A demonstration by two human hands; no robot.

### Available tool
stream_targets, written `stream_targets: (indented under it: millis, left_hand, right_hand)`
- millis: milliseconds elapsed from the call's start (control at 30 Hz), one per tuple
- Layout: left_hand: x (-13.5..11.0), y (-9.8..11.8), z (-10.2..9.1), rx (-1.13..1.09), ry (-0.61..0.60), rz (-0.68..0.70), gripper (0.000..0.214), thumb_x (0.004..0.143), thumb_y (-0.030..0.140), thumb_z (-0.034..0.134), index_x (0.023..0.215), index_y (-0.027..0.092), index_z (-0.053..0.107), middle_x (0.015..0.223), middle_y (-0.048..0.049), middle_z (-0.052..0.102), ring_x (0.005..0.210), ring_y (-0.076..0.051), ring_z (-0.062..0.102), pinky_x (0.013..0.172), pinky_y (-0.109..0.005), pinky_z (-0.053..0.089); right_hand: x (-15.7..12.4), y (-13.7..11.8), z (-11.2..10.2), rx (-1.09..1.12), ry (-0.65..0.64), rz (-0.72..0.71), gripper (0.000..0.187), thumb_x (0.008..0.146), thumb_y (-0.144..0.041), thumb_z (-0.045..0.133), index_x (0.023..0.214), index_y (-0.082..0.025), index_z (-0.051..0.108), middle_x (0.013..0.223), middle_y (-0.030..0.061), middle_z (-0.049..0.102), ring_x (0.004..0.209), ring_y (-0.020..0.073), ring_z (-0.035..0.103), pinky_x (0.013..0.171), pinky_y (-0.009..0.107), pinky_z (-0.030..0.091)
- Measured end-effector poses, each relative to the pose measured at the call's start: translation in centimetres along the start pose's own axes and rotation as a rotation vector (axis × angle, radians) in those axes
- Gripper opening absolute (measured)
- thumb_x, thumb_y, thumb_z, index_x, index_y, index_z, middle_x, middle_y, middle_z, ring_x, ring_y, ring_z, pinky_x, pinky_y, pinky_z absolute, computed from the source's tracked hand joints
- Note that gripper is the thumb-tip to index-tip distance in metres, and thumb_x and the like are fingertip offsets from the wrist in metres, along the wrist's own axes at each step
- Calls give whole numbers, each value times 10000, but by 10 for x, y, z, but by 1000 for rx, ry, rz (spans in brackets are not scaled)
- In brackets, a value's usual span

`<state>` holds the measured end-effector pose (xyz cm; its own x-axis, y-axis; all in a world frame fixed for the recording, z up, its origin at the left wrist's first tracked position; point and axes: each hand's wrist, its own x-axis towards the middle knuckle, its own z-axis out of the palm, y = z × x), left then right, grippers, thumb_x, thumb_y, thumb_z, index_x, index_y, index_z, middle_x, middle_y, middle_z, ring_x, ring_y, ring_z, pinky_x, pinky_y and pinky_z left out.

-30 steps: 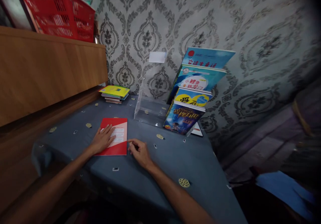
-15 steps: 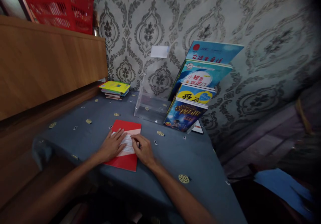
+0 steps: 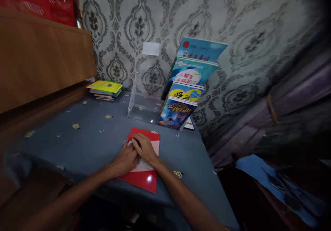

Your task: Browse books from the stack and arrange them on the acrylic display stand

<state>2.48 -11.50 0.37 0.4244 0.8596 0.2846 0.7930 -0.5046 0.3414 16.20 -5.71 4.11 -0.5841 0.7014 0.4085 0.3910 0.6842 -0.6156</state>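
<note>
A red book (image 3: pixel 144 181) with a pale pink band and small print lies flat on the table, tilted slightly in view. My left hand (image 3: pixel 127 159) rests on its left side, fingers flat and partly covered by my other hand. Across the upper middle of the book lies my right hand (image 3: pixel 145 148), its fingers slightly bent and apart over the left fingers. Both hands cover much of the printed area. Neither hand visibly holds anything.
Behind the book stands a clear acrylic rack (image 3: pixel 143 115), with several upright books (image 3: pixel 178 112) at its right. A stack of books (image 3: pixel 104 87) sits at the back left of the blue tablecloth (image 3: pixel 90 144). A wooden cabinet (image 3: pixel 46 58) carries a red basket (image 3: pixel 38 1).
The red book has shifted right and nearer on the table. My right hand has moved from the book's right edge onto my left fingers. The camera view has turned to the right.
</note>
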Motion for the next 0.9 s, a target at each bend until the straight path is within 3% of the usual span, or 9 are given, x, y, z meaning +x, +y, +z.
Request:
stream_targets:
  millis: [233, 333, 567, 733, 900]
  left_hand:
    - [25, -12, -8, -111, 44, 13, 337, 948, 194, 442, 1237, 180, 615, 1238, -120, 643, 1182, -249, 576, 1065, -435, 468]
    - [42, -24, -13, -59, -8, 31, 295, 952, 211, 457, 1178, 156, 638, 1202, -131, 660, 1154, -254, 593, 1067, -434, 459]
    - [62, -49, -8, 118, -90, -42, 505, 989, 321, 412, 1458, 138, 448, 1531, -160, 463, 1422, -268, 424, 1179, -474, 333]
    - [60, -51, 3, 210, -25, -71, 520, 1024, 381, 315, 1471, 156, 456, 1551, -127, 447, 1441, -251, 406, 1174, -459, 340]
    - [59, -51, 8, 249, 4, -68, 524, 1026, 377, 301, 1470, 150, 464, 1545, -123, 457, 1449, -254, 394, 1160, -465, 358]
  right_hand:
    - [-9, 20, -3, 51, 45, 91, 357, 1048, -317, 358, 1236, -178, 628, 1238, 121, 687, 1187, 210, 613, 1074, 393, 448]
    - [-9, 23, -2, 27, 51, 114, 407, 1050, -336, 348, 1349, -156, 557, 1374, 148, 617, 1310, 224, 545, 1135, 416, 409]
    - [-17, 29, -14, -222, -50, 187, 511, 1004, -320, 472, 1479, -136, 436, 1524, 183, 475, 1448, 266, 403, 1213, 500, 295]
    - [-35, 29, -38, -376, -101, 306, 519, 986, -296, 490, 1455, -74, 462, 1563, 193, 413, 1490, 261, 326, 1237, 483, 236]
    - [-44, 24, -50, -426, -91, 380, 488, 999, -313, 449, 1456, -143, 462, 1580, 157, 398, 1494, 251, 319, 1229, 534, 217]
